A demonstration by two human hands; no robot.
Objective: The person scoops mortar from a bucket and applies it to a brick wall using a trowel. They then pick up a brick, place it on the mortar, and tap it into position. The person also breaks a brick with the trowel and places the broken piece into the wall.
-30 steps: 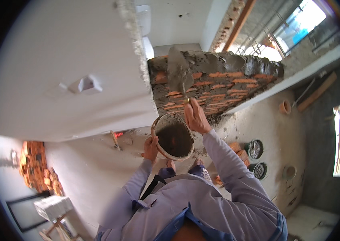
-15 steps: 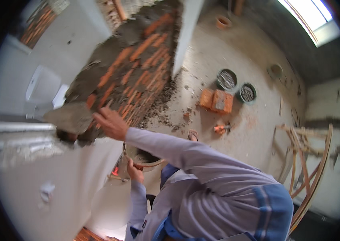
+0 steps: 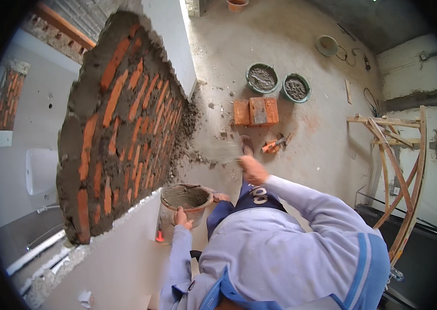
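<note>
At the far left a white plastered wall [image 3: 17,119] carries a white box fitting [image 3: 40,170], with a stack of red bricks [image 3: 9,93] beyond it. Next comes the half-built brick wall [image 3: 120,124], its orange bricks set in thick grey mortar that is smeared over the face and has dropped in crumbs along its foot. A white ledge [image 3: 120,248] runs below it toward the near left.

Just right of the wall's near end sits the mortar bucket [image 3: 185,199], round, with wet grey mix inside. The left hand [image 3: 181,218] is closed over its near rim. The right hand [image 3: 252,168] is stretched out over the floor, curled around what looks like a trowel [image 3: 223,153]; the blade is blurred, so its shape is uncertain.

Farther off on the concrete floor [image 3: 301,129] lie three loose bricks [image 3: 255,111] side by side, an orange-handled tool [image 3: 275,144] near them, and two round pans of mortar [image 3: 279,81] beyond. An empty pale basin [image 3: 327,45] sits farther right. At the right edge a wooden trestle frame [image 3: 396,165] leans by a rough white wall [image 3: 415,77].
</note>
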